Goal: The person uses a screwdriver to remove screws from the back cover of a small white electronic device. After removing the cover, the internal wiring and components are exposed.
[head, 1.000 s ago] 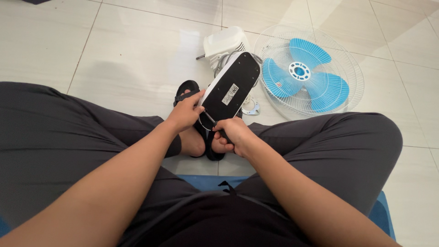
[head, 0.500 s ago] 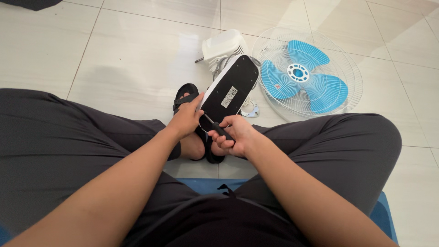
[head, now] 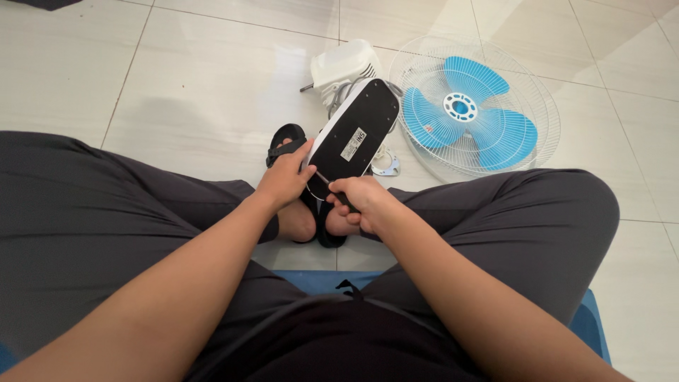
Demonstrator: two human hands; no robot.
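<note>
The black oval fan base (head: 356, 138) is held tilted, underside up, just above the sandalled feet (head: 311, 212). Its long axis runs from the hands up and away toward the white motor housing (head: 344, 66), which lies at the base's far end. The near end of the base is gripped by the left hand (head: 284, 180), fingers wrapped over the left edge. The right hand (head: 362, 199) is closed around a screwdriver (head: 327, 181), whose thin shaft is pointed up-left at the near end of the base; whether the tip is seated cannot be told. Both hands are close together, the right marginally nearer the body. The blue fan blade in its wire grille (head: 470, 113) lies flat right of the base, and a metal ring (head: 385, 164) sits just beside the base's right edge.
</note>
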